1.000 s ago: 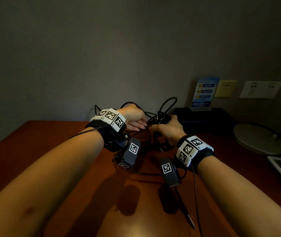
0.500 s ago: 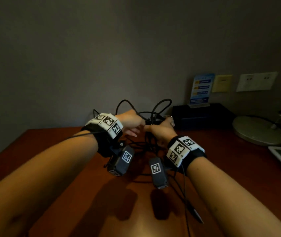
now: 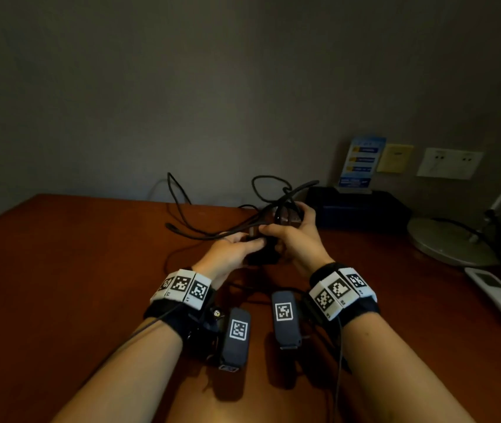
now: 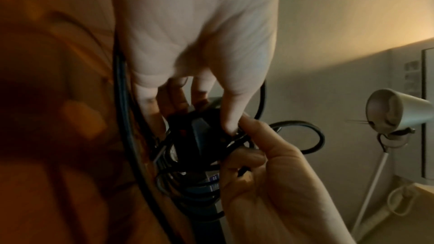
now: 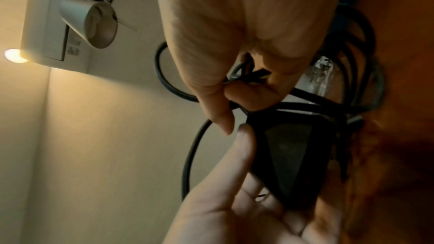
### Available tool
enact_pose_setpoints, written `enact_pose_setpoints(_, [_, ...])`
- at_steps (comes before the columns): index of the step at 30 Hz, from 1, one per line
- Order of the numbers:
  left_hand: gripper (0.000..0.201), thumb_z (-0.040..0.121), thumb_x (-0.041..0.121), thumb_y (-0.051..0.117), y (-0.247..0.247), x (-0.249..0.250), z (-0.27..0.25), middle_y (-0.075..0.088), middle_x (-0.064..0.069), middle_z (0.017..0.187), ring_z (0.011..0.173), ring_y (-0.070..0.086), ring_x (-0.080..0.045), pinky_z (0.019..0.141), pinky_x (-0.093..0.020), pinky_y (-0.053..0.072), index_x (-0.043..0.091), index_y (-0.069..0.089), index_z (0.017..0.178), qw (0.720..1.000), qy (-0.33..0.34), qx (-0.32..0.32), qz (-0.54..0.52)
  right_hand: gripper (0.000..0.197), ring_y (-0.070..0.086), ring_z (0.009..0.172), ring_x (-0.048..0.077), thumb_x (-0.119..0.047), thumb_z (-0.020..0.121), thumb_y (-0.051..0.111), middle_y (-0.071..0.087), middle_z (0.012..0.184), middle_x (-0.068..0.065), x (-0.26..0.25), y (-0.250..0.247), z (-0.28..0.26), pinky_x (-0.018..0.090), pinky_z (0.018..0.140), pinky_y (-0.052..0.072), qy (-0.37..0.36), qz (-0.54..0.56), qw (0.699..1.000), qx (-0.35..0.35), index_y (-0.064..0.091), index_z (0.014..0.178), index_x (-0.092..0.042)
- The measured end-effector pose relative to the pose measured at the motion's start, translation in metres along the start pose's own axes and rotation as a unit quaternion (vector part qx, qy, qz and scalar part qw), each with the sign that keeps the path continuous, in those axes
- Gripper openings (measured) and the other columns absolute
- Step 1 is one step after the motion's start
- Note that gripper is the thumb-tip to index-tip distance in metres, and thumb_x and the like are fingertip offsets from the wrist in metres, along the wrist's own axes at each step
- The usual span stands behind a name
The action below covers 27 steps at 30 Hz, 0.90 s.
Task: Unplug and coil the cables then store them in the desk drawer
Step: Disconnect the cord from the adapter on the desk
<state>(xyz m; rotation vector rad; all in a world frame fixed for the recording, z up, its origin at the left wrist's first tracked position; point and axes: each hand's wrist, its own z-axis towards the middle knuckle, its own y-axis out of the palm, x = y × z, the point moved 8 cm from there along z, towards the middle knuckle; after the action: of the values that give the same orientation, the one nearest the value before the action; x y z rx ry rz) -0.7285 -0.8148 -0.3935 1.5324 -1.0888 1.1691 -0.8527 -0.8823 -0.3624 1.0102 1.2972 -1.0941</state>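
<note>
A black power adapter (image 3: 266, 251) with black cables (image 3: 273, 186) looped round it is held just above the brown desk (image 3: 60, 270). My left hand (image 3: 252, 242) grips the adapter (image 5: 293, 155) from the left, thumb on its face and fingers behind it. My right hand (image 3: 276, 230) holds the cable loops against the adapter's far end and pinches strands (image 5: 244, 79) between thumb and forefinger. One loose cable end (image 3: 171, 226) trails left on the desk, and another strand rises at the wall. No drawer is in view.
At the back right stand a black box (image 3: 359, 209) with a blue sign card (image 3: 362, 160), and wall sockets (image 3: 450, 163) above. A desk lamp's round base (image 3: 450, 242) and a white handset (image 3: 499, 297) lie on the right.
Both hands have drawn the adapter and cable bundle back from the wall towards me. My left hand now grips the adapter, and the loops are drawn closer in.
</note>
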Motion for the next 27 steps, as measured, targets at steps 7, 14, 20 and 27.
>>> enact_pose_setpoints(7, [0.022,0.097,0.027,0.053,0.004,-0.017,-0.021,0.067,-0.014,0.085,0.067,0.065,-0.026,0.047,-0.028,0.052,0.006,0.055,0.103,0.986,-0.068,-0.15,0.009,0.08,0.064,0.112,0.025,0.007,0.074,0.076,0.063,0.122,0.012,0.038,-0.008,0.01,0.048,0.097,0.052,-0.016,0.156,0.985,0.071,0.04,0.135,-0.028])
enact_pose_setpoints(14, [0.029,0.093,0.032,0.052,0.025,0.008,-0.024,0.061,-0.018,0.074,0.051,0.055,-0.02,0.029,-0.015,0.03,0.004,0.058,0.094,0.971,-0.056,-0.223,-0.069,0.062,0.068,0.104,0.02,-0.018,0.066,0.082,0.071,0.111,0.0,0.067,-0.011,0.032,0.05,0.097,0.051,-0.022,0.055,0.994,0.093,0.052,0.118,-0.036])
enact_pose_setpoints(20, [0.033,0.099,0.027,0.051,0.003,-0.015,0.005,0.068,-0.02,0.091,0.077,0.067,-0.025,0.065,-0.031,0.055,0.0,0.052,0.118,0.989,-0.012,-0.051,-0.141,0.084,0.049,0.125,0.031,-0.044,0.061,0.082,0.05,0.133,0.008,0.063,-0.031,0.015,0.048,0.105,0.044,0.043,-0.117,0.982,0.139,0.038,0.132,-0.038])
enact_pose_setpoints(27, [0.041,0.1,0.033,0.049,0.006,-0.023,0.006,0.07,-0.027,0.088,0.077,0.071,-0.035,0.077,-0.044,0.059,-0.005,0.048,0.115,0.995,0.019,-0.044,-0.086,0.104,0.047,0.13,0.031,-0.05,0.063,0.086,0.045,0.144,0.013,0.061,-0.055,0.002,0.041,0.103,0.044,0.128,-0.22,0.945,0.204,0.035,0.145,-0.013])
